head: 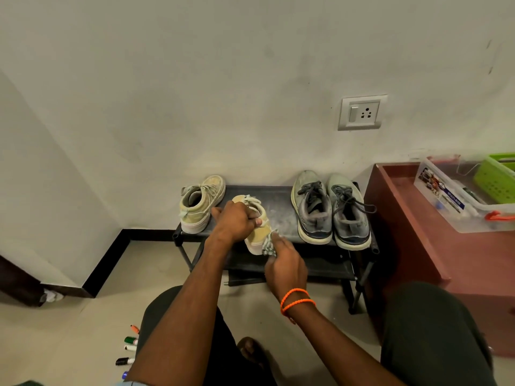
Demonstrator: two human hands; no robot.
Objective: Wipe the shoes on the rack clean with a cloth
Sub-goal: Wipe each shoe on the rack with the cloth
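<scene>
Gripping a yellow sneaker (257, 232) around its collar, the left hand (235, 220) holds it tilted over the front edge of the black rack (276, 199), fingers curled into the opening. Just right of and below that hand, the right hand (284, 263) pinches a bunched checked cloth (269, 243) against the sneaker's heel side; two orange bands (296, 300) circle its wrist. Left of the left hand, the matching yellow sneaker (200, 203) stands on the rack's top shelf, toe to the wall. Right of the right hand, a pair of grey running shoes (330, 207) sits side by side on the same shelf, whose dark surface looks dusty between the pairs. A lower shelf shows beneath the hands. Behind the rack rises a pale wall with a switch socket (362, 112) and a black skirting. Farther right stands a reddish-brown bench (412, 218) carrying a clear plastic box (457, 201) and a green basket (497, 178). Markers (129, 348) lie on the tiled floor below the left forearm.
</scene>
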